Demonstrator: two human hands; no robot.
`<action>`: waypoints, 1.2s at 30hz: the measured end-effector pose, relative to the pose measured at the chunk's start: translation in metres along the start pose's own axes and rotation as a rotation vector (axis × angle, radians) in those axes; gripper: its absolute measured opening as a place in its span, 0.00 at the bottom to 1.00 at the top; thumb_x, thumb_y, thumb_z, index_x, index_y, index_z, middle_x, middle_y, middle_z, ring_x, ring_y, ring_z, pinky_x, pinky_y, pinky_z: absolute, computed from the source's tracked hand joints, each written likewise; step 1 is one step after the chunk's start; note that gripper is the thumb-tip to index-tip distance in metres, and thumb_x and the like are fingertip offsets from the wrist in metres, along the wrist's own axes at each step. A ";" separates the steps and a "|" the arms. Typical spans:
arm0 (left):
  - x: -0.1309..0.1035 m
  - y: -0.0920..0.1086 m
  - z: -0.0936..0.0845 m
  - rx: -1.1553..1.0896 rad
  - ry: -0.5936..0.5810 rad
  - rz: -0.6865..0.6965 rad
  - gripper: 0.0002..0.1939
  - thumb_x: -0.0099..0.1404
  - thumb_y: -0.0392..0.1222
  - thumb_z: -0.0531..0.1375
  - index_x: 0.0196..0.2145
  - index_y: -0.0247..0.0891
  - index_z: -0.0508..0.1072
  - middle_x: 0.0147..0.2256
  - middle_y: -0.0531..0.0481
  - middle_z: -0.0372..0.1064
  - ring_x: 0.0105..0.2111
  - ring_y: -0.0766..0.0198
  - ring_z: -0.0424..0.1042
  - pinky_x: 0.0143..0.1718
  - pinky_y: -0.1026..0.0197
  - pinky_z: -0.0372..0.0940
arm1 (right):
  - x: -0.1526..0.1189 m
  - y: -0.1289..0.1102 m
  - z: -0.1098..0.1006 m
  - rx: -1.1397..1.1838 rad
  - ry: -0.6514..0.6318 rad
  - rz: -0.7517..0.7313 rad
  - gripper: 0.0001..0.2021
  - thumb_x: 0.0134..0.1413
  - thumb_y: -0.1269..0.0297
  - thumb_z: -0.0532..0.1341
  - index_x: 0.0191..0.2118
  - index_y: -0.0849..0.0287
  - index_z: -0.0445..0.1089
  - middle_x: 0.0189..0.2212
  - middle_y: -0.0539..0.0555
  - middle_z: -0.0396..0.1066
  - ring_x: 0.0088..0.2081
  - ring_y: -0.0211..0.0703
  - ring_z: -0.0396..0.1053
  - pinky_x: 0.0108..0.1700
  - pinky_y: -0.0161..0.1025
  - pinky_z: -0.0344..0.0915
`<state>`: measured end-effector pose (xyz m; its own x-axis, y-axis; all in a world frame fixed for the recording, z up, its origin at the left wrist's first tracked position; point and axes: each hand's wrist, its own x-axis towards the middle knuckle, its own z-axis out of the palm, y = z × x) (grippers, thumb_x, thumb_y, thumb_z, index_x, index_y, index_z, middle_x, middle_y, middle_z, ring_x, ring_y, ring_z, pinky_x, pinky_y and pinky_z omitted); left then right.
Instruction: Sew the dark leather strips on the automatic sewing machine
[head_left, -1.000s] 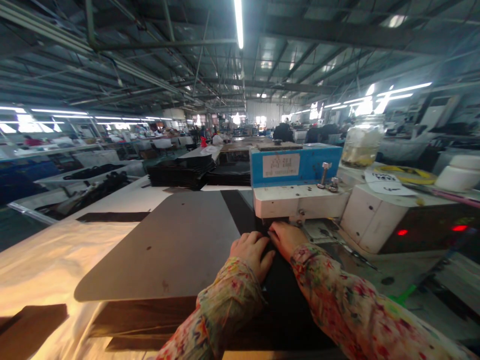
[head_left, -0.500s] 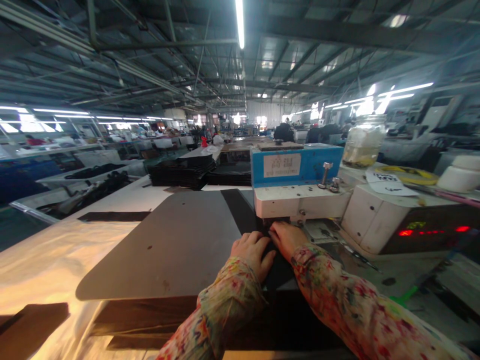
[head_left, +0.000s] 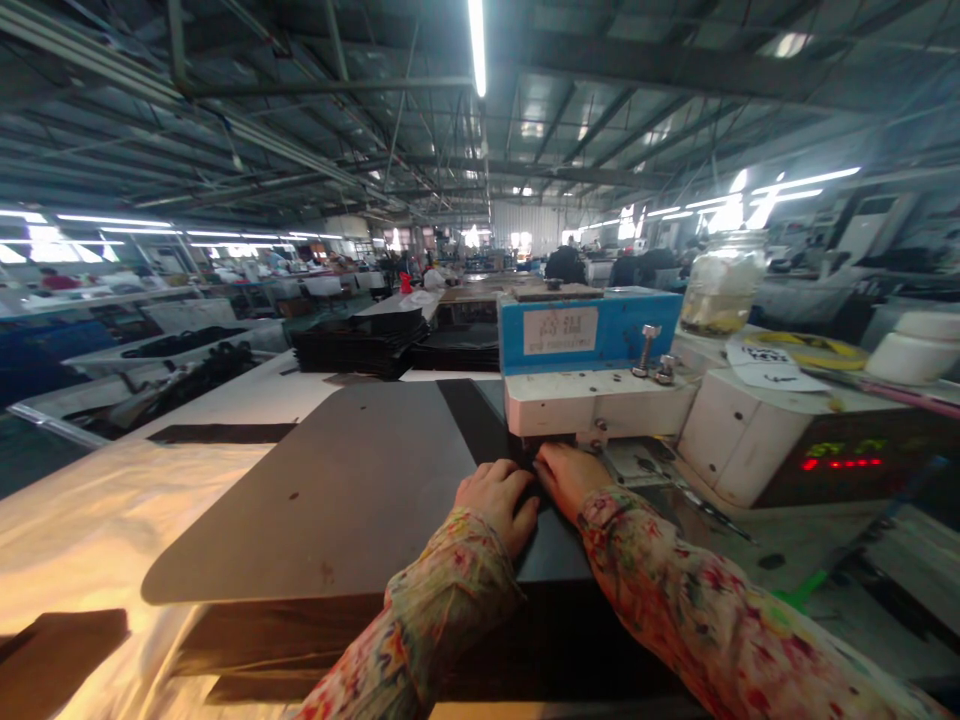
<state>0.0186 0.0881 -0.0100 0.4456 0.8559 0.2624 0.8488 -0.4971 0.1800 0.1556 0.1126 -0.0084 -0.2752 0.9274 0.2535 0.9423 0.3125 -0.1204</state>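
a black strip [head_left: 471,412] slants forward-left from left hand [head_left: 496,500] and right hand [head_left: 570,476], nearer the machine [head_left: 592,402], both curled, grip unclear.

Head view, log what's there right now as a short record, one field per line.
left hand: laid at the dark strip, thumb apart from fingers
right hand: fingertips by the strip, close under the blue-and-white machine; grip unclear
work surface: flat grey plate, left of the machine
display: lit red and green
behind plate: stacked black pieces
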 end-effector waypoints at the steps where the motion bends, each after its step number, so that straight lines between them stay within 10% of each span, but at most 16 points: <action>1: 0.001 -0.001 0.000 0.005 -0.003 -0.003 0.13 0.57 0.44 0.50 0.40 0.45 0.65 0.40 0.52 0.61 0.40 0.60 0.59 0.41 0.58 0.58 | 0.000 0.000 0.000 -0.005 -0.002 -0.002 0.07 0.53 0.68 0.49 0.32 0.60 0.63 0.31 0.55 0.67 0.32 0.40 0.66 0.29 0.33 0.56; 27: 0.043 -0.070 -0.014 0.238 -0.148 -0.097 0.13 0.59 0.42 0.46 0.39 0.42 0.67 0.39 0.49 0.62 0.38 0.61 0.62 0.37 0.62 0.59 | -0.032 0.008 0.000 0.314 0.094 -0.149 0.07 0.49 0.74 0.52 0.33 0.62 0.66 0.32 0.54 0.62 0.35 0.38 0.61 0.38 0.33 0.58; 36: 0.064 -0.042 -0.017 0.371 -0.402 -0.157 0.10 0.53 0.35 0.52 0.32 0.34 0.71 0.33 0.39 0.67 0.35 0.52 0.66 0.32 0.54 0.62 | -0.061 0.005 0.000 0.427 0.212 -0.204 0.09 0.50 0.74 0.49 0.33 0.61 0.65 0.31 0.53 0.62 0.36 0.40 0.59 0.40 0.37 0.58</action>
<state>0.0068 0.1608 0.0153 0.3179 0.9385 -0.1349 0.9243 -0.3385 -0.1765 0.1775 0.0574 -0.0250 -0.3590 0.7903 0.4966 0.6990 0.5802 -0.4181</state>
